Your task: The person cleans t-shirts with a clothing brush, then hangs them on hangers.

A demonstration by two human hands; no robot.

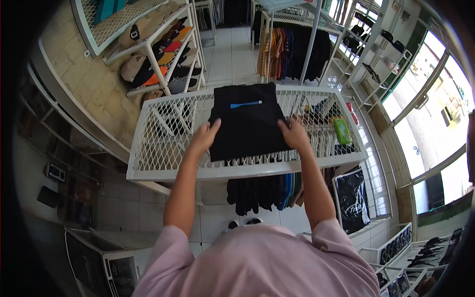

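Note:
A folded black T-shirt (247, 131) with a small blue print near its far end lies over the white mesh-topped table (166, 173). My left hand (205, 134) grips its left edge, with the thumb on top and the other fingers partly hidden. On the opposite edge, my right hand (294, 132) has its thumb pressed on the cloth. Some of its fingers show beyond the edge. The shirt looks flat and roughly square, its near edge close to the table's front rail.
A green packet (341, 130) lies on the table at right. Dark clothes (255, 193) hang beneath the tabletop. A cap rack (166, 64) stands at the left, and a rail of shirts (297, 52) is behind. Glass doors (420, 109) are on the right.

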